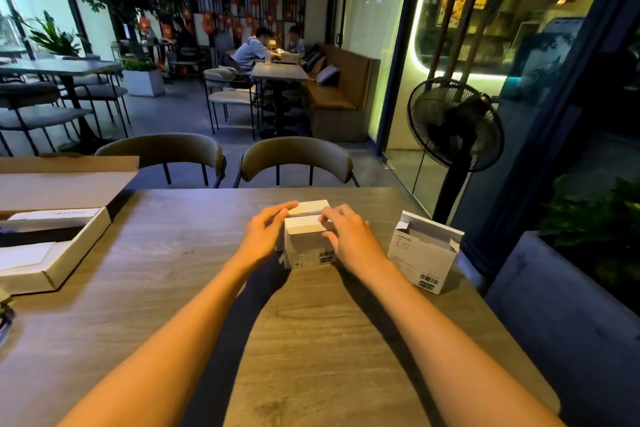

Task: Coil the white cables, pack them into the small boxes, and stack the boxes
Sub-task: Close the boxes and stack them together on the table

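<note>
The wooden table (311, 340) carries everything, and a big flat carton (52, 236) lies open at the far left. Mid-table stands a small white box (306, 248), lid flap up, with both hands on it. The left hand (265, 230) cups the left side with loosely spread fingers, and the right hand (349, 236) presses the top flap, thumb on the front. It looks like light, thin card that dents easily, so hold it by the side walls. Another open box (424, 253) waits to the right. No cable shows.
</note>
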### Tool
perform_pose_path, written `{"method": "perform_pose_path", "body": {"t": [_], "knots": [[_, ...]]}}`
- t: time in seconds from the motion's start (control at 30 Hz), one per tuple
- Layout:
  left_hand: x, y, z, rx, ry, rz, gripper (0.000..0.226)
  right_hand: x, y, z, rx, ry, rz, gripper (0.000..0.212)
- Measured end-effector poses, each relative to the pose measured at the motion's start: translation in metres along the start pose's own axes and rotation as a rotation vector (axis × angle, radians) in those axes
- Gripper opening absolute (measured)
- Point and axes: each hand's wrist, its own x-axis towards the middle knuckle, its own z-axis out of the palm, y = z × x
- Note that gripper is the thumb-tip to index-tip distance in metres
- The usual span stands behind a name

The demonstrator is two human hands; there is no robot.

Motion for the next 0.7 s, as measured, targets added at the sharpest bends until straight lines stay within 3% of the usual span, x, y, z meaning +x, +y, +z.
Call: {"method": "perform_pose_path", "body": {"t": [0.1,0.27,0.4,0.5,0.6,0.7], "knots": [[0.001,-0.006,-0.003,0.033,-0.045,-0.033,0.034,0.003,-0.002,0.000,-0.017,-0.014,0.018,0.023],[-0.011,0.049,-0.028,-0.056,-0.059,-0.069,0.035,0.005,-0.002,-0.002,-0.039,-0.033,0.021,0.020],[-0.020,0.053,-0.034,0.153,-0.028,0.026,0.040,0.001,-0.002,-0.002,-0.066,-0.044,-0.006,0.021],[-0.027,0.055,-0.039,0.455,0.147,0.179,0.045,-0.003,-0.003,-0.002,-0.070,-0.042,-0.026,0.020],[-0.040,0.057,-0.037,0.515,0.175,0.306,0.041,-0.007,-0.001,-0.001,-0.083,-0.023,-0.042,0.022],[-0.049,0.046,-0.033,0.496,0.136,0.318,0.039,-0.012,-0.001,-0.002,-0.098,-0.021,-0.049,0.021]]}}
